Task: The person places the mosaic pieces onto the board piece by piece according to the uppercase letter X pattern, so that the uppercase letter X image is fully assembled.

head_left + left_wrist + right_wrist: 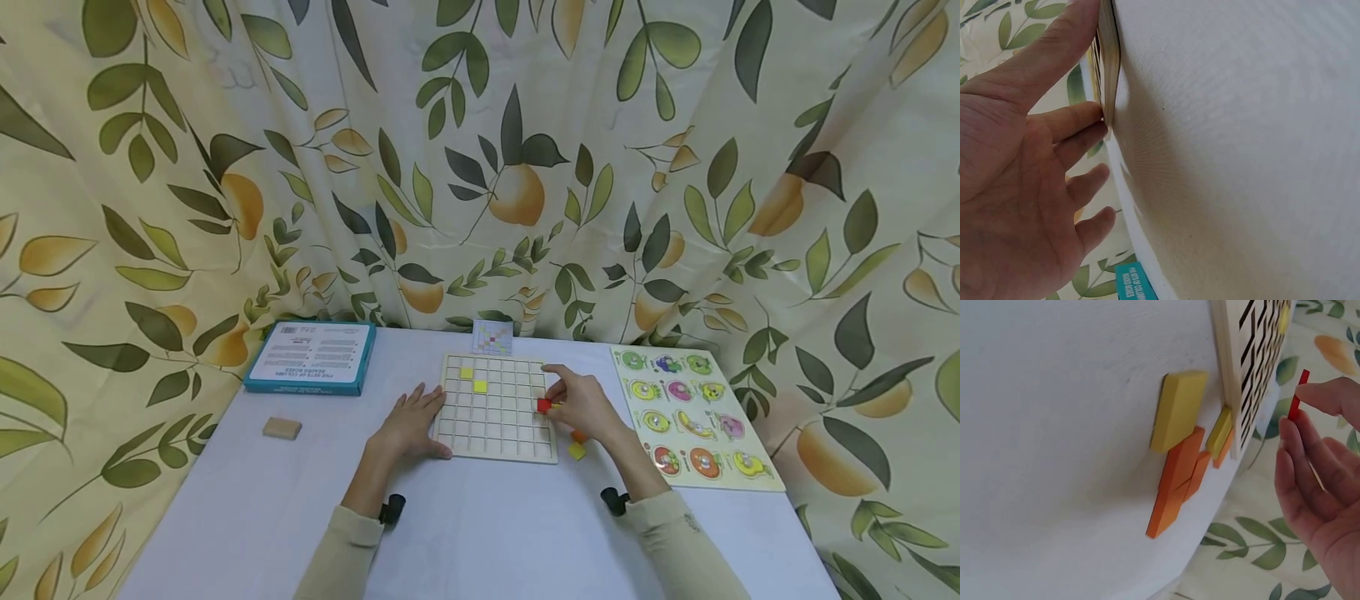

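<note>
A wooden grid board [495,429] lies flat on the table, with a yellow tile [467,373] and another yellow tile [480,387] in its upper left squares. My left hand [408,423] rests along the board's left side, fingers spread, thumb by the near corner. Over the right edge of the board, my right hand [588,406] pinches a thin red square tile [1299,397] between thumb and fingers, held up off the grid. Several loose tiles, among them a yellow tile [1179,409] and an orange tile [1175,478], lie on the table beside the board, below this hand.
Behind the board is a small patterned card [492,337]. A teal box [307,357] and a small wooden block [282,428] lie to the left. To the right is a board of fruit pictures [693,417]. A leaf-print curtain [480,167] hangs along the table's back edge.
</note>
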A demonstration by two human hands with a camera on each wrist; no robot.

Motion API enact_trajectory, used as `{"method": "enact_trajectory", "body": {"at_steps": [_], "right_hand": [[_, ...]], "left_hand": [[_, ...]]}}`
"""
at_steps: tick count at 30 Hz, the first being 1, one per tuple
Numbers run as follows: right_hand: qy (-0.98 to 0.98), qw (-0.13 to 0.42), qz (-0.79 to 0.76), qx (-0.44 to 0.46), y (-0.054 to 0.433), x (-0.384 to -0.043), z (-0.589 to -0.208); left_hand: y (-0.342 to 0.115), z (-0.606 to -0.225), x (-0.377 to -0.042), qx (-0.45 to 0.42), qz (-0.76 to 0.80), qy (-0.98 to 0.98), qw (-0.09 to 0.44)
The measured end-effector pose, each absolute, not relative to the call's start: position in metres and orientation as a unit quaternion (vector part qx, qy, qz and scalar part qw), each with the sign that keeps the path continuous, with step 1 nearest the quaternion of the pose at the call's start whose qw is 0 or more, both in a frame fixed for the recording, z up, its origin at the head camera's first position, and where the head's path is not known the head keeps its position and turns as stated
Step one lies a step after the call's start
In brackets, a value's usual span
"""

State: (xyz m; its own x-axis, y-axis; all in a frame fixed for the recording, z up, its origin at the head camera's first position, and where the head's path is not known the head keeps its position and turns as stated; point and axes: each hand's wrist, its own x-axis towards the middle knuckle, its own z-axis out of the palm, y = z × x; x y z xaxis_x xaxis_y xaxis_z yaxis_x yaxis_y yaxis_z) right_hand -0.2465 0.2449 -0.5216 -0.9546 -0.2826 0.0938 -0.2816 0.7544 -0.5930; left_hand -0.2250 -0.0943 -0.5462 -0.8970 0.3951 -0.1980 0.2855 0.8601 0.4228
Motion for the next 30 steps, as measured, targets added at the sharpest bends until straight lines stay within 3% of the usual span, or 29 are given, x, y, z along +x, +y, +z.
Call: {"method": "enact_trajectory", "body": {"at_steps": [30], "right_hand": [[0.925, 0.011, -0.354, -0.141, 0.199, -0.265, -0.525]], "left_hand": [[-0.094, -0.549, -0.227, 0.175, 0.190, 0.956, 0.140]]}}
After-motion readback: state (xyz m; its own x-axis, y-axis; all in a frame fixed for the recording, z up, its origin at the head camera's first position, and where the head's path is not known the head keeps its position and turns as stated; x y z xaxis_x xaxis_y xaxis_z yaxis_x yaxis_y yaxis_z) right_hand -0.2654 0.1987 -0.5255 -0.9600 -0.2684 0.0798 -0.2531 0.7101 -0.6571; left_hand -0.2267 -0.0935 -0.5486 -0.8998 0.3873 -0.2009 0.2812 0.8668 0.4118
